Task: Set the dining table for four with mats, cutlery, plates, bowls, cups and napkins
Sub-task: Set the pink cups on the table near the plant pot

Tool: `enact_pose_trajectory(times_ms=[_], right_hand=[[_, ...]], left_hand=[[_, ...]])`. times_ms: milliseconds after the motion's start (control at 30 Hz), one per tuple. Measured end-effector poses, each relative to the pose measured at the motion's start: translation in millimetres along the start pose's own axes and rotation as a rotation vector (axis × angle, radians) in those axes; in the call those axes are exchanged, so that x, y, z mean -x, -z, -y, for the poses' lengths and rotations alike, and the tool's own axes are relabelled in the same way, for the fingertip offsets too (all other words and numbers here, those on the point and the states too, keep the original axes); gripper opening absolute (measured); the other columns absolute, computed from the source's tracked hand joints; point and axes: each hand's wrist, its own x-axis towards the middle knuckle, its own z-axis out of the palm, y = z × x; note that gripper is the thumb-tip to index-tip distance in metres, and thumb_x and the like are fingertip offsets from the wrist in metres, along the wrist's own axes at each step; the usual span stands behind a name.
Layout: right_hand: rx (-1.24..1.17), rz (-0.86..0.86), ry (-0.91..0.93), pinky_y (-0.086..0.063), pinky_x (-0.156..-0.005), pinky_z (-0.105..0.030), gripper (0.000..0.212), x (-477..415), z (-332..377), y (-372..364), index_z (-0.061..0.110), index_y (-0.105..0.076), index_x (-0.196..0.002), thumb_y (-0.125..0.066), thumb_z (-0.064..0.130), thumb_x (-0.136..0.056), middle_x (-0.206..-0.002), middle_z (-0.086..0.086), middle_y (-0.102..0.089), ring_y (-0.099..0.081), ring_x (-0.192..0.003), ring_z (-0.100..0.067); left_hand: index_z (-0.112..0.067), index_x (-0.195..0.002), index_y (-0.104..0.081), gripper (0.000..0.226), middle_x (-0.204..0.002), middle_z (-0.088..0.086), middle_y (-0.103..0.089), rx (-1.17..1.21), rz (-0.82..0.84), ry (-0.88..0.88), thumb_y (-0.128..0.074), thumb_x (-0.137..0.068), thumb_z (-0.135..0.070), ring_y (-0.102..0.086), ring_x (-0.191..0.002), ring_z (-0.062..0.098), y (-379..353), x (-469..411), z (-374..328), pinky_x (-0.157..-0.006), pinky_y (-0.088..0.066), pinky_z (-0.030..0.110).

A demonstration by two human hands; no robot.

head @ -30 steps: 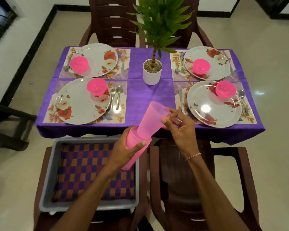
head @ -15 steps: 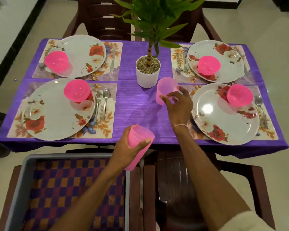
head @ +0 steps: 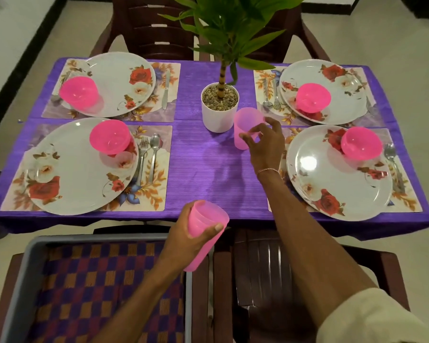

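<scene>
A single pink cup (head: 245, 122) stands upright on the purple tablecloth (head: 203, 169), just right of the white plant pot (head: 217, 117). My right hand (head: 266, 147) reaches over the table and pinches this cup with thumb and fingertips. Near the table's front edge my left hand (head: 181, 243) grips a stack of pink cups (head: 207, 219), tilted. Four floral mats each carry a flowered plate (head: 67, 174) with a pink bowl (head: 109, 136) and cutlery (head: 148, 154) beside it.
A grey tray (head: 18, 280) holding purple checked cloth (head: 104, 288) rests on the brown chair at lower left. An empty brown chair (head: 258, 268) stands below my right arm. The tall plant's leaves (head: 230, 26) overhang the table's middle. Two more chairs stand behind the table.
My right hand pulled one cup off the stack, carried it forward and set it down beside the plant pot. The left hand kept the remaining stack near the table edge.
</scene>
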Motion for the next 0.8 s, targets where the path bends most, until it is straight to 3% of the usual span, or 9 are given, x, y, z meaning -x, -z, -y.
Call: enact_pose_trajectory(times_ms=[100, 167, 200, 267, 333, 400, 467, 600, 800], right_hand=[[0.003, 0.045, 0.003, -0.052, -0.099, -0.036, 0.043, 3, -3, 0, 0.012, -0.071, -0.112, -0.090, 0.018, -0.074, -0.148, -0.010, -0.049, -0.058, -0.122, -0.031], [0.010, 0.043, 0.009, -0.044, -0.100, -0.028, 0.070, 12, 0, 5, 0.015, -0.059, -0.135, -0.091, 0.022, -0.073, -0.154, -0.011, -0.040, -0.050, -0.131, -0.028], [0.000, -0.006, 0.024, -0.043, -0.099, -0.027, 0.073, 19, 3, 8, 0.015, -0.054, -0.140, -0.089, 0.024, -0.076, -0.152, -0.011, -0.041, -0.048, -0.132, -0.028], [-0.046, -0.162, 0.073, -0.051, -0.097, -0.038, 0.053, 39, 15, 17, 0.017, -0.057, -0.134, -0.079, 0.027, -0.087, -0.133, -0.009, -0.055, -0.055, -0.120, -0.027], [-0.147, -0.220, 0.093, -0.056, -0.080, -0.043, 0.022, 68, 33, 32, 0.019, -0.064, -0.115, -0.070, 0.021, -0.094, -0.104, -0.001, -0.066, -0.063, -0.094, -0.021], [-0.266, -0.079, 0.116, -0.055, -0.071, -0.038, 0.004, 103, 55, 49, 0.018, -0.069, -0.101, -0.067, 0.018, -0.097, -0.083, 0.003, -0.070, -0.066, -0.076, -0.013], [-0.360, 0.123, 0.142, -0.056, -0.072, -0.037, 0.014, 144, 73, 64, 0.014, -0.074, -0.093, -0.066, 0.023, -0.100, -0.077, 0.005, -0.072, -0.069, -0.073, -0.010], [-0.473, 0.352, 0.144, -0.056, -0.083, -0.040, 0.028, 221, 93, 81, 0.013, -0.079, -0.085, -0.068, 0.036, -0.096, -0.086, 0.006, -0.077, -0.071, -0.088, -0.016], [-0.570, 0.466, 0.151, -0.059, -0.081, -0.043, 0.020, 307, 138, 93, 0.009, -0.079, -0.097, -0.078, 0.028, -0.089, -0.096, 0.002, -0.075, -0.072, -0.093, -0.020]], left_hand=[[-0.045, -0.141, -0.042, 0.093, -0.120, -0.016, -0.058, 0.007, -0.003, -0.006, -0.072, -0.060, -0.078, -0.065, -0.102, 0.014, 2, 5, 1, -0.065, -0.059, 0.023], [-0.045, -0.141, -0.042, 0.092, -0.120, -0.016, -0.059, 0.006, -0.006, -0.011, -0.072, -0.061, -0.078, -0.065, -0.102, 0.013, 3, 7, 1, -0.065, -0.059, 0.023], [-0.044, -0.141, -0.043, 0.090, -0.120, -0.016, -0.059, 0.001, -0.009, -0.016, -0.073, -0.063, -0.078, -0.065, -0.102, 0.013, 4, 9, 1, -0.065, -0.058, 0.021], [-0.044, -0.140, -0.043, 0.085, -0.120, -0.016, -0.059, -0.005, -0.015, -0.018, -0.075, -0.067, -0.074, -0.065, -0.101, 0.013, 7, 13, 0, -0.062, -0.056, 0.020], [-0.047, -0.133, -0.044, 0.079, -0.118, -0.017, -0.060, -0.006, -0.021, -0.018, -0.074, -0.065, -0.075, -0.066, -0.099, 0.011, 11, 19, -2, -0.062, -0.055, 0.020], [-0.050, -0.122, -0.048, 0.072, -0.114, -0.017, -0.063, 0.004, -0.025, -0.016, -0.070, -0.060, -0.080, -0.067, -0.095, 0.007, 17, 28, -6, -0.063, -0.054, 0.021], [-0.050, -0.115, -0.053, 0.064, -0.106, -0.015, -0.068, 0.038, -0.030, -0.022, -0.067, -0.061, -0.080, -0.068, -0.089, 0.002, 25, 41, -13, -0.065, -0.054, 0.022], [-0.039, -0.110, -0.065, 0.060, -0.096, -0.008, -0.074, 0.149, -0.059, -0.027, -0.063, -0.065, -0.079, -0.073, -0.085, 0.012, 49, 80, -26, -0.069, -0.057, 0.032], [-0.034, -0.109, -0.064, 0.062, -0.097, 0.002, -0.073, 0.154, -0.058, -0.032, -0.060, -0.066, -0.078, -0.073, -0.083, 0.024, 105, 164, -24, -0.065, -0.058, 0.038]])
